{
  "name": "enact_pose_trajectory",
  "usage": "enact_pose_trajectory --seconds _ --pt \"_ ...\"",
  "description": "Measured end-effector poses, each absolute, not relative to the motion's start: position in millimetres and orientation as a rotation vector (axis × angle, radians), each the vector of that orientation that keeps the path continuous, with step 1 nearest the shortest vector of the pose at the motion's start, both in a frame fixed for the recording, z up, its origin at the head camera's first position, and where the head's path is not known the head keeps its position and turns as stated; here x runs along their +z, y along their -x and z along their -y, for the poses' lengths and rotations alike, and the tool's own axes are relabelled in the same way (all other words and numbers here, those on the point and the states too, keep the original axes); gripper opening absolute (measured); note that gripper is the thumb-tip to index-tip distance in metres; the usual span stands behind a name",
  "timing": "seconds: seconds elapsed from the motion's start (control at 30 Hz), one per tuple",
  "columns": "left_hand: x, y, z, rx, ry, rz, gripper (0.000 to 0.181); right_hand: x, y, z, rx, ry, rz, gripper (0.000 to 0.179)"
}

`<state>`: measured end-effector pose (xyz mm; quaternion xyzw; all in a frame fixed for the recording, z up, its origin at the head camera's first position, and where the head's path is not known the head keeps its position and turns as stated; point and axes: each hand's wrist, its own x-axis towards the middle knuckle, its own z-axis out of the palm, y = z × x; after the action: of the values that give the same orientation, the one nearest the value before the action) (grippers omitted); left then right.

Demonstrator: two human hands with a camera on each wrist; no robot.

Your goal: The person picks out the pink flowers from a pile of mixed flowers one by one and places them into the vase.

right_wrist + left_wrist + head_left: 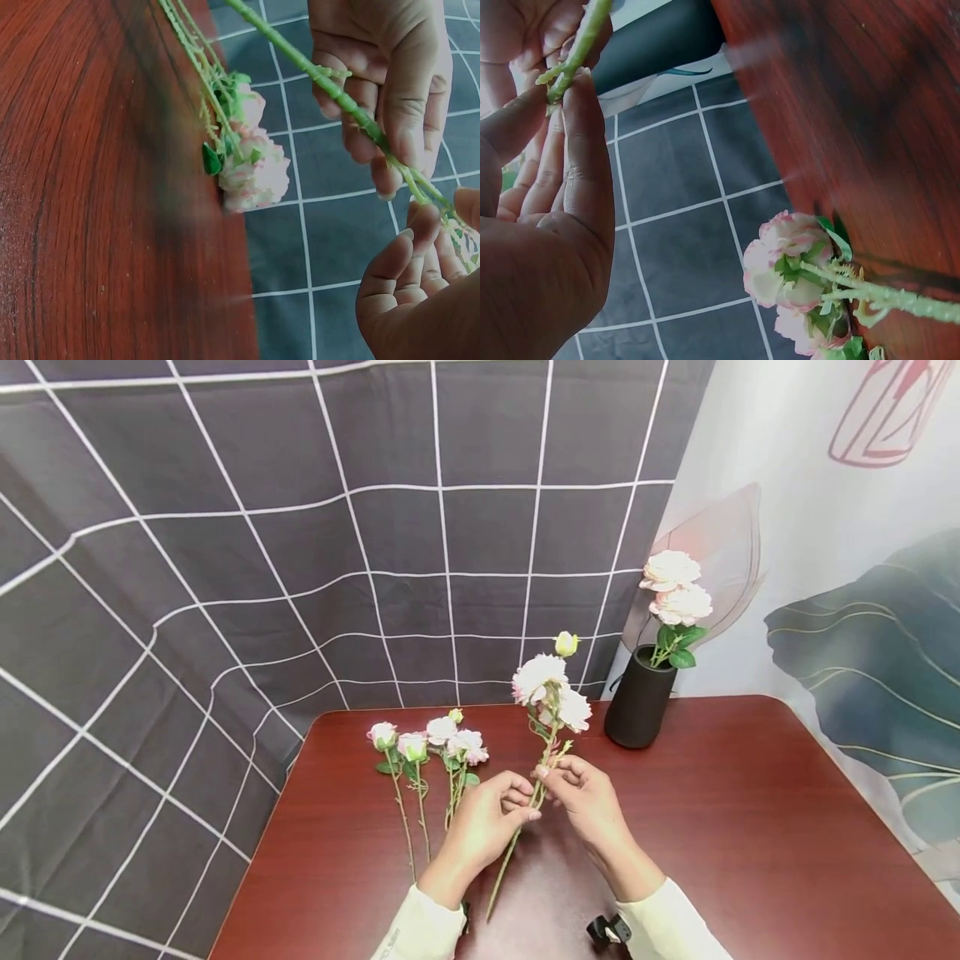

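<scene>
Both hands hold one artificial flower stem (504,868) above the table, its pale pink blooms (542,678) and a yellow-green bud (566,644) tilted up and away. My left hand (489,817) pinches the green stem (300,60) between thumb and fingers, just below where it forks. Slightly higher, my right hand (588,797) grips the thinner branches with thumb and fingertips, as the right wrist view shows. To the left, several similar flowers (412,746) lie on the table, their stems toward the front. The left forearm and hand cover some of those stems.
At the back right of the red-brown table (750,802) stands a black vase (640,702) holding two pale pink flowers (678,602) with green leaves. A small black device (607,932) is by the right sleeve. Dark gridded cloth (390,543) hangs behind.
</scene>
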<state>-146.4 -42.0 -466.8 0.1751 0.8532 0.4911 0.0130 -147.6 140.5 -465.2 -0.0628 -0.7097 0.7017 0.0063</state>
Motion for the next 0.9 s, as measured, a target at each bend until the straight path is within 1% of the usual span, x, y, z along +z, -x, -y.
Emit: enact_pose_trajectory --seconds 0.07,0.17,0.3,0.43,0.9 --pt "-468 146 40 1.539 -0.562 -2.66 0.02 -465 147 -142 2.189 0.22 2.216 0.019" --pt "-468 147 38 1.569 -0.55 -2.679 0.021 -465 147 -143 2.186 0.211 2.218 0.023" --pt "-467 145 37 1.611 -0.496 -2.701 0.022 -464 147 -142 2.193 0.22 2.188 0.028" --pt "-467 144 35 1.64 -0.436 -2.743 0.025 -462 146 -141 2.213 0.274 2.105 0.029" --pt "-469 139 29 1.702 -0.396 -2.838 0.033 -459 144 -137 2.177 0.295 2.057 0.018"
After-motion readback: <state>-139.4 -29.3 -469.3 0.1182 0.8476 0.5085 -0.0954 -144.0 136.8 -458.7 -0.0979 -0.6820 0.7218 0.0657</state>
